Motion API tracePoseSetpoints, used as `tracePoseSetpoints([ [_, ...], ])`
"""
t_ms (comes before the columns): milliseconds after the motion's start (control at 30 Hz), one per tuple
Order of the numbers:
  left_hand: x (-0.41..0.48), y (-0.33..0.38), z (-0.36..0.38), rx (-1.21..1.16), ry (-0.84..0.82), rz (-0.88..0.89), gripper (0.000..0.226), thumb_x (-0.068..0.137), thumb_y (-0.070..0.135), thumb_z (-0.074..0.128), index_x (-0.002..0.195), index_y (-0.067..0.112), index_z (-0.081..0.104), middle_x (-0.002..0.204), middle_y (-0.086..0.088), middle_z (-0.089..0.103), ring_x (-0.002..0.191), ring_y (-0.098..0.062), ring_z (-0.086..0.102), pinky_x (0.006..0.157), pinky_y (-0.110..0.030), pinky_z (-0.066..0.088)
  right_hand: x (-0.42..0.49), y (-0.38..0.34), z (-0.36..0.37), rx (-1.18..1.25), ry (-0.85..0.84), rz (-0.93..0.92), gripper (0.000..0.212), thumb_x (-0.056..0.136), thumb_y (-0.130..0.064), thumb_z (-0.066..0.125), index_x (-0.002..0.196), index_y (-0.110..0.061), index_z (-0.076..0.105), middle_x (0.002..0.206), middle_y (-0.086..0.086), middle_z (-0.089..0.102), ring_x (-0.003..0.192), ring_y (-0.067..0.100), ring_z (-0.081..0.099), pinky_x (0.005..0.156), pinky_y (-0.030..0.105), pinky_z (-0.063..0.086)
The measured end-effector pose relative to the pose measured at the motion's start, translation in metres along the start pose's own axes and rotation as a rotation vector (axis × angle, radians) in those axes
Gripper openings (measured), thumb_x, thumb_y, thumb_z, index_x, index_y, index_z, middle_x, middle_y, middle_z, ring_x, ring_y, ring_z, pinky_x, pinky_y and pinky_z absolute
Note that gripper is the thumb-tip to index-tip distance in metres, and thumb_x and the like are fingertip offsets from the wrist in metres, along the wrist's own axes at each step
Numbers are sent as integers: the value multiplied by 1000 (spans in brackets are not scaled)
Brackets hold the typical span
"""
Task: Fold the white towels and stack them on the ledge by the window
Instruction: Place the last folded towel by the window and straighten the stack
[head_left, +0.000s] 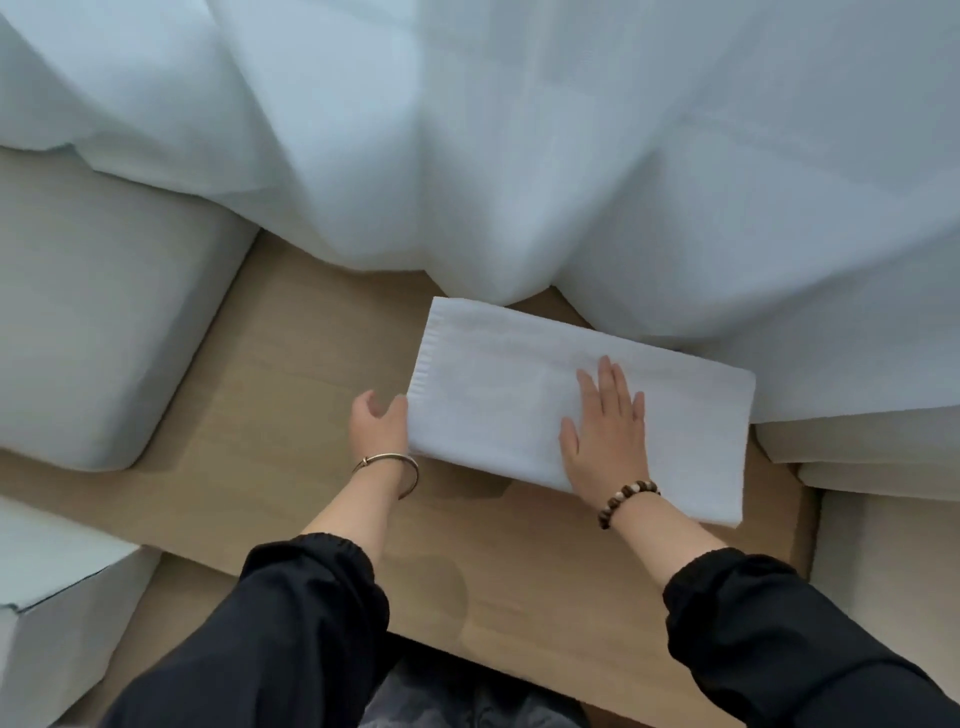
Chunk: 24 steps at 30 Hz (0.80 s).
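Towel (493, 374), folded, is laid on the wooden ledge (291, 374) at frame centre, below the curtain (467, 130). It is pressed by the flat right hand (605, 436); its left edge is touched by the left hand (376, 423), grip unclear.

Item: white rectangular terry-cloth towel (493, 374), folded into a flat, thick oblong.
Edges: layers squared up; ribbed hem runs along the left short end.
Pose: lying flat, long axis slanting from far-left to near-right.
Location: on the light wooden ledge (291, 364), right of its middle.
Count: one.
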<state>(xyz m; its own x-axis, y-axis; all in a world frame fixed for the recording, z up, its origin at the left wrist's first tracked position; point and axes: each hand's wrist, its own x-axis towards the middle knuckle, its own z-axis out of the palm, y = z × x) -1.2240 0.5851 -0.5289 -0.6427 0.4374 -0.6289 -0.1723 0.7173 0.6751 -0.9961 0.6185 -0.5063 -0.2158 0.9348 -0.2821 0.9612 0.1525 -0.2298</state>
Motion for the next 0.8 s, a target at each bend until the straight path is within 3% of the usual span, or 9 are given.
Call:
tracePoseSetpoints([
  [133,-6,-16,-15,-320,-62,-285,20,89,16,60,107,8,57,96,-11,64,74,-18,60,63,-31,45,30,-56,-8,98,-59,-140,54,98,-26,38,147,-11,23,158,9,6,145,22,3,117,37,-3],
  [200,-8,-24,-13,-401,-89,-346,7,88,16,63,89,12,57,81,-7,64,67,-15,62,61,-30,46,53,-80,-12,147,-77,-181,53,98,-26,41,146,-10,26,157,11,14,144,24,10,117,37,4],
  [300,-7,-31,-6,-513,-20,-343,17,81,12,70,70,12,58,66,-6,62,53,-13,61,58,-27,51,98,-107,-18,176,-66,-189,52,96,-30,47,141,-7,35,146,14,35,135,28,29,112,35,19],
  [433,-10,-42,3,-565,44,-335,16,72,12,79,68,10,64,62,-5,62,60,-19,57,75,-34,54,145,-133,-20,201,-200,-75,50,93,-46,48,128,-11,53,128,11,53,123,29,43,100,39,37],
  [533,-11,-47,8,-578,74,-355,16,72,11,78,67,11,63,62,-6,60,58,-20,53,71,-35,52,160,-145,-13,154,-291,-51,33,91,-41,49,96,-10,61,100,10,61,101,28,54,82,36,44],
  [567,-10,-47,9,-568,73,-356,17,72,12,78,67,12,62,63,-5,59,57,-19,52,69,-34,51,162,-147,-11,151,-297,-45,30,90,-37,50,84,-9,59,86,10,58,85,27,54,72,35,43],
  [633,-6,-49,8,-533,56,-344,17,73,13,77,65,14,62,64,-4,60,57,-19,52,64,-29,49,166,-148,-8,190,-316,-28,31,87,-30,52,63,-14,40,63,5,37,58,21,37,53,29,29],
  [700,-2,-50,7,-502,53,-317,20,74,10,75,62,15,59,59,-1,58,55,-18,50,59,-25,45,167,-146,-6,263,-317,11,33,85,-26,55,62,-15,33,62,2,29,56,18,30,50,28,22],
  [800,1,-48,6,-462,41,-276,23,76,9,73,60,16,57,54,1,56,52,-17,50,61,-26,45,168,-139,-1,343,-283,42,20,84,-27,59,77,-9,55,75,6,43,70,20,43,59,27,34],
])
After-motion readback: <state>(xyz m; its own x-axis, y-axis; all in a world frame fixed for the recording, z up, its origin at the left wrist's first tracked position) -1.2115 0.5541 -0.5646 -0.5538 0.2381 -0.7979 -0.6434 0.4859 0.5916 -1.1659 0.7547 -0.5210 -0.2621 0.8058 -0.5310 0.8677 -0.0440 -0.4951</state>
